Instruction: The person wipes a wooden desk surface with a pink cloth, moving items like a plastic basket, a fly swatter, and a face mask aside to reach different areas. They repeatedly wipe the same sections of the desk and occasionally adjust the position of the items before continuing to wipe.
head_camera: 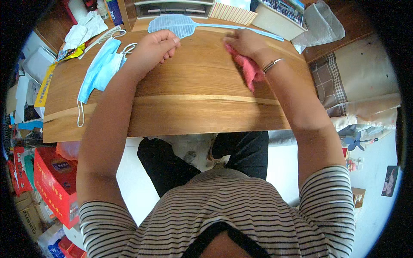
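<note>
My right hand [246,40] grips a pink-red cloth [248,67] against the wooden desktop [193,77]; the fingers are blurred, and part of the cloth trails below the palm. Just behind that hand runs the thin handle of a light-blue plastic fly swatter [172,24], which lies along the back of the desk. My left hand [161,46] has its fingers curled in, with nothing seen in them, close to the swatter's mesh head. Left of that forearm lie light-blue face masks [103,71] with white ear loops, partly covered by the arm.
A pale comb [108,35] and crumpled white tissue [85,29] sit at the back left. Along the back stand a drawer unit [174,8], a striped box [232,13] and a white bin [277,22] beside a plastic bag [319,27]. A red box [55,187] stands below, left.
</note>
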A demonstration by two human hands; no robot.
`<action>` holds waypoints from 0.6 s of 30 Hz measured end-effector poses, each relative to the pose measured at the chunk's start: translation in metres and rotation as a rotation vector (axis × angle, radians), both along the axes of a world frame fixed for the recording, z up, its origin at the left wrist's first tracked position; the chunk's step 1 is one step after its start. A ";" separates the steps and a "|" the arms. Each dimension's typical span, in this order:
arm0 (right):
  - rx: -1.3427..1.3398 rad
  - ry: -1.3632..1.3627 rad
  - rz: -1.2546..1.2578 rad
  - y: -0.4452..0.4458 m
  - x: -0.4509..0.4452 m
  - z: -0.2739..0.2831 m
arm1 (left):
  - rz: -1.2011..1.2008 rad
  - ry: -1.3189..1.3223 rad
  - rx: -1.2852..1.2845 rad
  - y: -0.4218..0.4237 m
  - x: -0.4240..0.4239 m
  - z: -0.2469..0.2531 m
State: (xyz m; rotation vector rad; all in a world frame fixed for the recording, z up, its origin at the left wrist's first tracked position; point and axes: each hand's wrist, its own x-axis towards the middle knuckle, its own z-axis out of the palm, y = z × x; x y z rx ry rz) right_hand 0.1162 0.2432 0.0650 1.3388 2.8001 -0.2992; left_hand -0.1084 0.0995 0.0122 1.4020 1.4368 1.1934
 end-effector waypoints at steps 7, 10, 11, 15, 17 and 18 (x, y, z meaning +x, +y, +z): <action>0.079 -0.098 0.286 -0.089 -0.027 -0.005 | 0.004 0.026 -0.009 0.005 -0.004 -0.003; 0.009 0.011 0.174 -0.061 -0.023 -0.011 | 0.011 0.029 0.004 -0.002 -0.004 -0.008; 0.046 0.020 0.133 -0.037 -0.014 -0.009 | 0.006 0.024 0.013 -0.002 -0.002 -0.004; 0.259 -0.208 0.030 -0.018 -0.017 -0.015 | -0.029 0.020 0.020 0.006 0.003 0.000; 0.230 -0.138 0.197 -0.074 -0.034 -0.009 | 0.052 0.156 0.052 0.005 -0.001 -0.007; 0.184 -0.234 0.305 -0.094 -0.039 -0.006 | 0.084 0.223 0.067 0.006 -0.002 -0.007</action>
